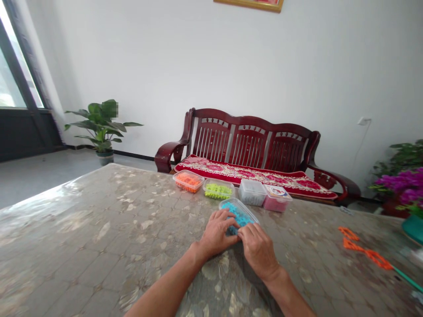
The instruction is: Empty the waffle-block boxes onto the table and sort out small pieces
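Note:
A clear plastic tub (246, 210) of small blue pieces (238, 212) sits on the table in front of me. My left hand (218, 230) lies over its near left side, fingers curled above the blue pieces and thumb stretched toward the other hand. Close against that thumb, my right hand (259, 246) is at the tub's near right edge, fingers pressed together in a pinch. The fingertips of both hands meet over the near rim. Whatever they hold there is too small or hidden to make out.
Behind are tubs of orange pieces (187, 181) and lime-green pieces (218, 190), a clear grey tub (252, 192) and a pink tub (276, 199). Linked orange pieces (365, 252) with a green stick lie at right, near purple flowers (401, 185). A wooden bench (247, 145) stands beyond the table (99, 229).

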A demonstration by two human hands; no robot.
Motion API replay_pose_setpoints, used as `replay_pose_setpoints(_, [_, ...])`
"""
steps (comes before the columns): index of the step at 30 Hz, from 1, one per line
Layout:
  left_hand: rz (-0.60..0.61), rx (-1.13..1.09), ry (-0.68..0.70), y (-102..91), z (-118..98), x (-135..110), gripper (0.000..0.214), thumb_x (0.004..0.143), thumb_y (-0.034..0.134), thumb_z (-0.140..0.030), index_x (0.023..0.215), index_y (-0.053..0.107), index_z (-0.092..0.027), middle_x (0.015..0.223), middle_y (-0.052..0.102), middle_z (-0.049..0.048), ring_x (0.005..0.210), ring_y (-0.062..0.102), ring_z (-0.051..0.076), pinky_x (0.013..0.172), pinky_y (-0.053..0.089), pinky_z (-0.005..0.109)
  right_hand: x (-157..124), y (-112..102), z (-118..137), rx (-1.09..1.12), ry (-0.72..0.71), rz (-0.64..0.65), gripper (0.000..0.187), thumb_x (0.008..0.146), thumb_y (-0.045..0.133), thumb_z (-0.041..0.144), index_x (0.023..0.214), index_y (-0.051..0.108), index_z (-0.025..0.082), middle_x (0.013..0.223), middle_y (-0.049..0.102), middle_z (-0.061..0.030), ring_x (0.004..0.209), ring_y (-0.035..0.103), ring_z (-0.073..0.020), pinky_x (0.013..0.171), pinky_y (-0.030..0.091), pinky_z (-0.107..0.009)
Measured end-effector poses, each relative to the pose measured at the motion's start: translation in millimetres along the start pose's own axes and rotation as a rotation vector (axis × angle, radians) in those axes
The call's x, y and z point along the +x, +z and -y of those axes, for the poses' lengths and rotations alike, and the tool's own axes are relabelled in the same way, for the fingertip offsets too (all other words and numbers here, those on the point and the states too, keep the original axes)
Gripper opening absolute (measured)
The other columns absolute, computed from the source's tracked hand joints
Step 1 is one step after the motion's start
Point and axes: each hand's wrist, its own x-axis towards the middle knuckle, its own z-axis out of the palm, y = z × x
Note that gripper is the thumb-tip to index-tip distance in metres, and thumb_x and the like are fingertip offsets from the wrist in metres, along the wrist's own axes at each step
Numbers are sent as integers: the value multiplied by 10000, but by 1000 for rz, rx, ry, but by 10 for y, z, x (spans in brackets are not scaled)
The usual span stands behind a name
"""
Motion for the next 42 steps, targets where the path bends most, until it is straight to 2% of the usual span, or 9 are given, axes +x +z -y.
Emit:
replay_pose_setpoints(16, [11, -45, 40, -12, 29, -21, 213, 749, 734, -367, 926, 685, -259, 1118, 690, 31, 1279, 503, 269, 1126, 327, 440, 79, -79, 49, 51, 32, 38, 277, 1000, 448, 173, 771, 598, 216, 730, 606, -18, 740, 529, -182, 707, 352, -295])
replay_pose_setpoints(22, [-12, -136, -12, 35, 54, 12, 191, 770, 729, -394, 901, 704, -259, 1056, 689, 33, 1259, 522, 253, 1155, 306, 440, 105, -97, 71, 87, 76, 39, 291, 1004, 448, 187, 753, 592, 219, 719, 605, -11, 736, 539, -180, 690, 353, -291])
replay_pose_setpoints(26, [6, -211, -78, 78, 30, 13, 219, 771, 723, -403, 937, 720, -261, 1207, 660, 53, 1339, 461, 262, 1199, 230, 466, 88, -82, 85, 96, 108, 16, 311, 1016, 433, 219, 744, 584, 222, 713, 601, -10, 729, 540, -182, 691, 356, -293])
replay_pose_setpoints(29, [62, -243, -167, 88, 11, -2, 392, 763, 707, -380, 1142, 696, -280, 1462, 504, 79, 1489, 236, 301, 1214, 166, 498, 77, -69, 96, 100, 125, 1, 327, 1021, 421, 235, 738, 586, 224, 708, 600, -11, 729, 542, -185, 696, 359, -294])
replay_pose_setpoints(32, [91, -269, -261, 91, 37, -8, 629, 734, 682, -321, 1354, 575, -305, 1621, 286, 58, 1535, 37, 320, 1222, 111, 508, 79, -60, 115, 109, 153, -14, 322, 1019, 431, 247, 743, 594, 224, 714, 609, -13, 725, 550, -182, 688, 361, -290])
replay_pose_setpoints(35, [75, -305, -365, 115, 94, -4, 749, 731, 590, -231, 1461, 451, -323, 1671, 156, 18, 1540, -5, 299, 1228, 58, 497, 81, -46, 141, 106, 153, -28, 299, 1010, 454, 241, 750, 600, 221, 716, 614, -15, 723, 556, -182, 685, 365, -290])
replay_pose_setpoints(38, [30, -389, -422, 158, 138, 3, 889, 705, 557, -207, 1548, 284, -278, 1686, 60, 38, 1542, -17, 273, 1233, 55, 470, 83, -27, 162, 103, 160, -34, 286, 1000, 471, 233, 746, 603, 221, 714, 619, -16, 724, 564, -185, 685, 372, -292])
replay_pose_setpoints(40, [-5, -442, -448, 188, 159, 9, 967, 672, 560, -198, 1570, 205, -240, 1683, 57, 63, 1542, -29, 269, 1236, 67, 462, 93, -25, 162, 117, 175, -32, 287, 998, 473, 235, 745, 606, 223, 716, 626, -16, 726, 570, -185, 685, 380, -292])
replay_pose_setpoints(42, [-26, -478, -461, 219, 182, 16, 1011, 644, 563, -180, 1575, 174, -239, 1672, 122, 66, 1542, -7, 268, 1239, 73, 462, 120, -44, 144, 136, 191, -37, 292, 998, 471, 242, 742, 611, 226, 715, 635, -17, 725, 575, -184, 685, 389, -292])
